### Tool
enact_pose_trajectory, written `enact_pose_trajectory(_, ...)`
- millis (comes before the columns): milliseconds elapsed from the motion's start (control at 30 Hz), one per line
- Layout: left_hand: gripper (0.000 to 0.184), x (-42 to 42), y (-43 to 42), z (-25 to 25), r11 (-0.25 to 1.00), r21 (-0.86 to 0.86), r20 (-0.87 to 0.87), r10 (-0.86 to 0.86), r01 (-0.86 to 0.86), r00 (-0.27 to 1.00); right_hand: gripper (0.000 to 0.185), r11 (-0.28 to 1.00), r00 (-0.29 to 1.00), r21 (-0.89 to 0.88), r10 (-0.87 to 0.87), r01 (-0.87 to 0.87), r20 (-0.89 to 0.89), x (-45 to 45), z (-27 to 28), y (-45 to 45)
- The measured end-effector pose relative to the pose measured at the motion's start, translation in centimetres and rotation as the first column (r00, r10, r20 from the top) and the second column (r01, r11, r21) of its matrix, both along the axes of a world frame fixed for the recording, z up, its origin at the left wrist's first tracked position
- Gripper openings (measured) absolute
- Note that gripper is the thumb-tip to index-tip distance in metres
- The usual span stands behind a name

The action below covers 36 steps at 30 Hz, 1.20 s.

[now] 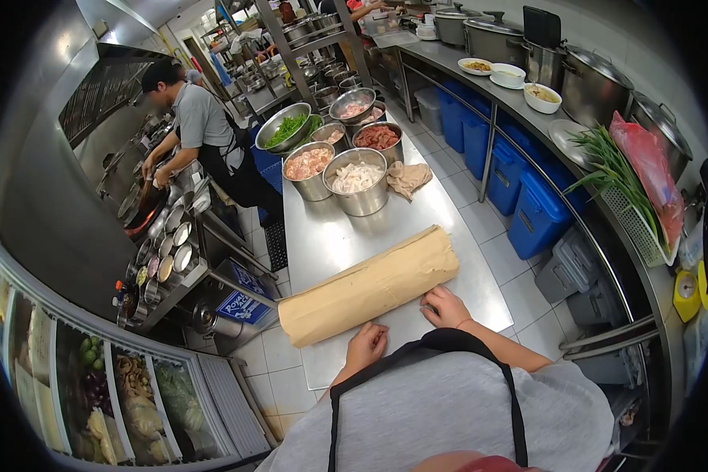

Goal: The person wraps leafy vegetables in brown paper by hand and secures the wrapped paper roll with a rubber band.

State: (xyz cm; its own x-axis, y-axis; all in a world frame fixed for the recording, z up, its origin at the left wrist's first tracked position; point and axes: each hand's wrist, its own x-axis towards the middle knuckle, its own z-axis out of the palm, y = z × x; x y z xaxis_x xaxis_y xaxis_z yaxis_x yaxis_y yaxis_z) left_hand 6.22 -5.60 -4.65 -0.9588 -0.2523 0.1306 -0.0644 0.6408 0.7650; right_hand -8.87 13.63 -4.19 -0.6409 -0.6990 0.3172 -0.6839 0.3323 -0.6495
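Note:
A thick roll of brown paper (370, 285) lies slantwise across the near part of the steel table (480, 275). My left hand (367, 344) is closed beside the roll's near side, its fingertips curled out of sight. Further right, my right hand (444, 307) touches the roll's lower edge with bent fingers. Whether either hand pinches anything is hidden. Beyond the roll stands a steel pot of pale, whitish pieces (355, 179), with a crumpled tan cloth (408, 179) next to it.
Behind are pots of pinkish meat (307, 161) and dark red meat (377, 137), and a bowl of green vegetables (285, 130). A co-worker (200, 126) stands at the stove on the left. Blue bins (539, 212) line the right, below a counter with leafy greens (617, 165).

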Motion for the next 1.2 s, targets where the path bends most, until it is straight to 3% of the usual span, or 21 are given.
enact_pose_trajectory(467,0.01,-0.11,-0.19,-0.59,1.0,0.008,-0.073,0.011,-0.01,0.997,0.008,0.999,0.991,0.027,-0.049,0.046,0.126,-0.1,0.07,0.05)
enact_pose_trajectory(833,0.008,-0.06,-0.21,-0.73,1.0,0.013,-0.1,0.017,-0.016,0.995,0.007,0.998,0.993,0.022,-0.066,0.064,0.097,0.01,-0.24,0.04)
enact_pose_trajectory(900,0.009,-0.02,-0.21,-0.64,1.0,0.013,-0.08,0.022,-0.021,0.997,0.007,0.998,0.996,-0.006,-0.07,0.07,0.048,-0.03,-0.39,0.06)
enact_pose_trajectory(967,0.01,-0.01,-0.2,-0.54,1.0,0.015,-0.059,0.026,-0.025,0.998,0.007,0.997,0.99,0.04,-0.064,0.059,0.122,-0.05,-0.3,0.06)
enact_pose_trajectory(1200,0.01,0.12,0.02,-0.12,0.999,0.017,-0.035,0.04,-0.039,0.999,0.007,0.998,0.99,0.03,-0.06,0.056,0.129,-0.09,-0.43,0.09)
